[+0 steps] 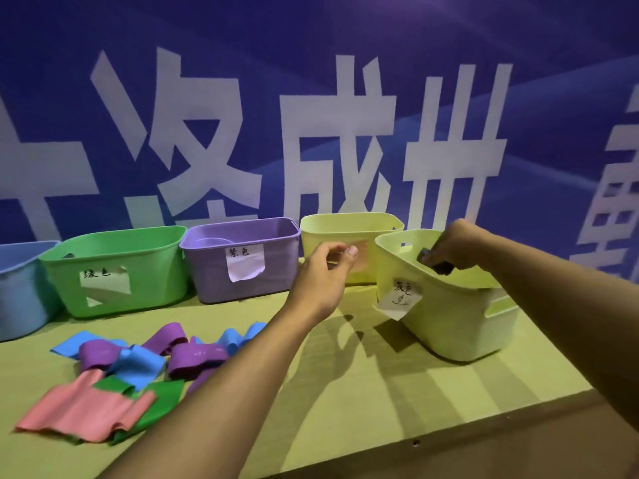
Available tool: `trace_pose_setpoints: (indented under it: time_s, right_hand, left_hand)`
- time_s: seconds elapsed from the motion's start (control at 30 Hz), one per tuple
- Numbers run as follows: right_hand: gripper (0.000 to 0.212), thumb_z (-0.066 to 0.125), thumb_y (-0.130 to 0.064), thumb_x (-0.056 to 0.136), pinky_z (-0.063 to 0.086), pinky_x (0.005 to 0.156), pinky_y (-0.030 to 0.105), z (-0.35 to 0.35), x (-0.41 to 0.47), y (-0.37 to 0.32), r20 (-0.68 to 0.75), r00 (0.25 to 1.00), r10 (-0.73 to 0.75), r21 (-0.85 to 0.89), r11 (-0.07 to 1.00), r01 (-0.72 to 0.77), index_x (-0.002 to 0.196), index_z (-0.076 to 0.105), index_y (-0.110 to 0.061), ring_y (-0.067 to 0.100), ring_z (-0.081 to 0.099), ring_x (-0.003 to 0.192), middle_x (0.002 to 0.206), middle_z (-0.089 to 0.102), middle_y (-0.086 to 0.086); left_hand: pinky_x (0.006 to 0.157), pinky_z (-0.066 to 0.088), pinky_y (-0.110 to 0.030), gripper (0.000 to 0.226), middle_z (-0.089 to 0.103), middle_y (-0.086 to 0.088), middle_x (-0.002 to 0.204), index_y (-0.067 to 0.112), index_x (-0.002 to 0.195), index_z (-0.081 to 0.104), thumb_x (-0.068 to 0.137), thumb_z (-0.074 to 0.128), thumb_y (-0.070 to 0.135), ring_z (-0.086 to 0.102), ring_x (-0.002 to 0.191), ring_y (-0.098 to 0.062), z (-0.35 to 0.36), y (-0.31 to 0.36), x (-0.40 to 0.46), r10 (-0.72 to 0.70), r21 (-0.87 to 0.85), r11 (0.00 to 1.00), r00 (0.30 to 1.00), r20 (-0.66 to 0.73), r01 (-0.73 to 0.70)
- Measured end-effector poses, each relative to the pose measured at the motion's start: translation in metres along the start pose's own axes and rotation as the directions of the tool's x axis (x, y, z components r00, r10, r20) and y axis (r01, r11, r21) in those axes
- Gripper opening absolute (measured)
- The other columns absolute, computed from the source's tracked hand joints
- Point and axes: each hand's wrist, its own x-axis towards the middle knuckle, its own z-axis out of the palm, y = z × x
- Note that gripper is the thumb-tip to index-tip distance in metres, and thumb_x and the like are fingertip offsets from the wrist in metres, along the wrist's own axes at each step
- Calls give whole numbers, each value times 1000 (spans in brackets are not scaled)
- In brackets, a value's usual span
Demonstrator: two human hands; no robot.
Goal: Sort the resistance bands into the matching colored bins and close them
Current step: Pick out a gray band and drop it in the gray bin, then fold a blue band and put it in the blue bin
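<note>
- Step in hand, by judgement: dropping a dark band (436, 263) into the near pale yellow bin (449, 316), the one with a handwritten paper label (401, 299) on its front wall.
- Right hand (449, 247) over that bin's open top, fingers curled round the dark band; band at rim level, partly inside, not yet let go.
- Near yellow bin tilted, standing apart from the row and closer to the viewer.
- Left hand (325, 274) raised in front of the second yellow bin (345, 229), fingers loosely curled, thumb out, holding nothing.
- Row at the back of the surface (380, 392): blue bin (20, 292), green bin (114, 271), purple bin (242, 261), then the second yellow one. All open; no lids seen.
- Unsorted pile at lower left: pink band (79, 413), green band (162, 402), blue bands (138, 364), purple bands (197, 357), overlapping.
- Next move calls for: releasing the dark band fully inside, then reaching to the pile for one band only, separating it from overlapping neighbours.
- Task early: most bands unsorted, closing not begun.
</note>
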Motion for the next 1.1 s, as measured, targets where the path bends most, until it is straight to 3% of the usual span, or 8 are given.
trace_pose_setpoints:
  time_s: [0.07, 0.2, 0.27, 0.37, 0.5, 0.6, 0.93, 1.1]
  right_hand:
    - [49, 87, -36, 79, 55, 59, 29, 7, 3, 6, 56, 997, 60, -9, 998, -60, 104, 61, -4, 23, 66, 76, 93, 68, 13]
    - [34, 85, -24, 83, 60, 89, 41, 19, 6, 8, 202, 973, 114, -53, 993, -105, 106, 65, -6, 27, 70, 83, 94, 70, 12]
    - [32, 84, -21, 85, 60, 86, 39, 20, 4, 4, 211, 969, 129, -73, 991, -116, 105, 64, -6, 25, 67, 79, 91, 67, 11]
    - [36, 83, -24, 85, 59, 65, 32, 15, 2, -3, 110, 992, 64, 42, 997, -69, 106, 64, -2, 24, 68, 76, 92, 70, 13]
    - [35, 76, -29, 90, 62, 78, 38, 4, -12, -35, -93, 985, -145, 195, 968, 161, 106, 72, 2, 27, 71, 84, 92, 73, 15]
    - [32, 74, -29, 92, 59, 72, 33, 3, -38, -72, -125, 952, -281, 223, 927, 303, 105, 72, 0, 21, 69, 80, 88, 72, 10]
    - [18, 78, -30, 90, 47, 58, 22, 94, -99, -164, 132, 842, -523, 63, 852, 519, 97, 76, -13, 10, 60, 68, 74, 66, -5]
    - [52, 78, -40, 88, 53, 96, 32, 149, -115, -183, 388, 753, -531, 30, 824, 566, 131, 67, -14, 21, 65, 112, 127, 68, 4]
  left_hand:
    - [96, 50, -31, 38, 68, 11, 116, 25, 126, 63, 101, 55, 52, 62, 109, -8, 1, -4, 0, -4, 7, 1000, 1000, -1, 4]
    - [97, 49, -31, 38, 68, 10, 118, 25, 126, 63, 101, 55, 51, 61, 111, -9, -5, -15, -2, -19, 44, 999, 1000, 10, 18]
    - [98, 49, -31, 37, 67, 10, 118, 24, 126, 62, 101, 56, 50, 62, 112, -9, -11, -18, -3, -24, 46, 999, 1000, 5, 24]
    - [100, 49, -32, 41, 66, 8, 120, 21, 131, 61, 101, 56, 48, 61, 111, -10, -26, -21, -5, -36, 52, 998, 999, -8, 36]
    - [100, 51, -35, 40, 68, 7, 119, 22, 129, 62, 100, 57, 49, 62, 111, -9, -52, -27, -6, -42, 63, 997, 998, -45, 45]
    - [96, 50, -32, 37, 68, 9, 116, 23, 127, 64, 100, 58, 48, 62, 109, -7, -72, -32, -9, -47, 90, 994, 995, -84, 54]
    - [103, 48, -33, 38, 69, 2, 121, 16, 128, 65, 99, 64, 40, 63, 112, -14, -150, -62, -42, -130, 167, 974, 983, -133, 152]
    - [97, 49, -31, 30, 70, 2, 119, 16, 124, 67, 99, 65, 33, 64, 107, -15, -173, -79, -61, -186, 250, 947, 979, -80, 200]
